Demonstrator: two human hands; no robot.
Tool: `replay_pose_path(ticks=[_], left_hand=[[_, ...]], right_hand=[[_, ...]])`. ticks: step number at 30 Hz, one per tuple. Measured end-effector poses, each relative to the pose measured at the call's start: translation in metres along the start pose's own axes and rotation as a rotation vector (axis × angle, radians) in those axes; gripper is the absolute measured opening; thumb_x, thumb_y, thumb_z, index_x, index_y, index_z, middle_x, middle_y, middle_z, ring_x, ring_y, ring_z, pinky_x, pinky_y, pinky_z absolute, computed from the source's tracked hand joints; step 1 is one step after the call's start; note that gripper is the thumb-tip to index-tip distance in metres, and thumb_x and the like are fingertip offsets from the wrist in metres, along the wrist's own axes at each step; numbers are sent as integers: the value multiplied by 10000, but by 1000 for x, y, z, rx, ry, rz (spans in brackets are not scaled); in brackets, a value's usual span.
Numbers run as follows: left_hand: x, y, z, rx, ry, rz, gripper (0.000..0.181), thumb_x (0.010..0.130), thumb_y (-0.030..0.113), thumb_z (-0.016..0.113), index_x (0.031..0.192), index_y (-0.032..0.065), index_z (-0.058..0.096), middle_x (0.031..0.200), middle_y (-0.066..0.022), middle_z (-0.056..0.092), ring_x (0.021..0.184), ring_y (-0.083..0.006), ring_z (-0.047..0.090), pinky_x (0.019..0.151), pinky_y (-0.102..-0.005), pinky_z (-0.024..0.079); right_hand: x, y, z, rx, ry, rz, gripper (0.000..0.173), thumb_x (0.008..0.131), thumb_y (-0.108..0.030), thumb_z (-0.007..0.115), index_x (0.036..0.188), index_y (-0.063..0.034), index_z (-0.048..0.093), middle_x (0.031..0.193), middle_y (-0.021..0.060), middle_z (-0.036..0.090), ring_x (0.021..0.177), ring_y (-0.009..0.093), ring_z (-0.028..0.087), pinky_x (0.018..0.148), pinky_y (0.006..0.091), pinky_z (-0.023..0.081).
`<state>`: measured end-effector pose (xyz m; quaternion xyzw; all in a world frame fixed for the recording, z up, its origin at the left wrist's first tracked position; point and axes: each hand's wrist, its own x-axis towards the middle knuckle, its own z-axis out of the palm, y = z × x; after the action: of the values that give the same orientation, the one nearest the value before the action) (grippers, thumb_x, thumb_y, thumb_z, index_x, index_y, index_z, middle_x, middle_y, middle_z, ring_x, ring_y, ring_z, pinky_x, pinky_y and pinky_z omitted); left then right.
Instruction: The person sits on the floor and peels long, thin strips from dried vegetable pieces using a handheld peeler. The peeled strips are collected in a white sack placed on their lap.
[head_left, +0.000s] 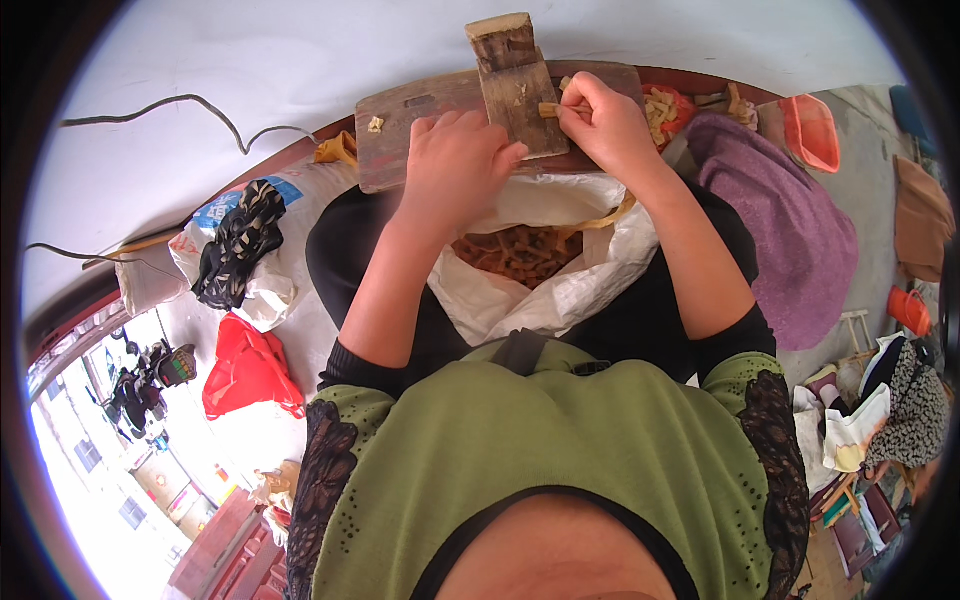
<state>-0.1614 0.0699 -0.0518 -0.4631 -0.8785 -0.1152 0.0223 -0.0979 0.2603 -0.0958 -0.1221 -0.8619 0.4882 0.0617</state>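
My right hand (611, 124) pinches a small pale piece (549, 110), wood-like, against the right side of a worn wooden block (517, 97). The block lies across a wooden board (420, 101) at the wall. My left hand (459, 161), slightly blurred, is over the board just left of the block, its thumb pointing towards the block's near end. Its fingertips are hidden, so I cannot see whether it holds anything. Below both hands, a white woven sack (630, 251) gapes between my knees, with many small brown pieces (525, 251) inside.
A red bag of pale pieces (664, 112) sits right of the board, near an orange-red plastic container (814, 135). Purple cloth (780, 225) spreads by my right knee. Left are a patterned black cloth (244, 244), a red bag (251, 371) and a cable (202, 101) along the wall.
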Motion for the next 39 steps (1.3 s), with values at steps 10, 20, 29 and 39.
replay_pose_path(ticks=[10,20,29,39], left_hand=[[-19,24,-25,-1937,-202,-350,205,991,239,425,998,63,530,1079,-163,605,1020,-237,563,933,-364,413],[4,33,-14,-215,4,200,52,788,114,616,839,124,608,1064,18,590,1085,-215,510,1055,-504,264],[-12,51,-1,-506,311,-65,79,819,73,623,890,104,611,980,-33,581,899,-182,545,891,-336,408],[-20,39,2,-1429,-69,-591,202,897,49,495,1088,2,540,990,-49,600,918,-97,556,823,-244,446]], right_hand=[[-33,-9,-10,464,-330,-146,202,956,-208,539,1016,-15,555,804,33,582,737,100,511,682,259,442],[-36,-9,-26,947,-424,257,229,942,-280,568,952,-52,586,739,-27,535,609,61,441,545,216,366],[-41,-13,-9,1300,-359,255,149,890,-228,646,901,-93,583,700,-81,477,554,10,353,497,180,277],[-40,-12,-13,691,-365,-7,134,810,-98,687,823,-39,566,722,-67,516,651,13,450,559,187,360]])
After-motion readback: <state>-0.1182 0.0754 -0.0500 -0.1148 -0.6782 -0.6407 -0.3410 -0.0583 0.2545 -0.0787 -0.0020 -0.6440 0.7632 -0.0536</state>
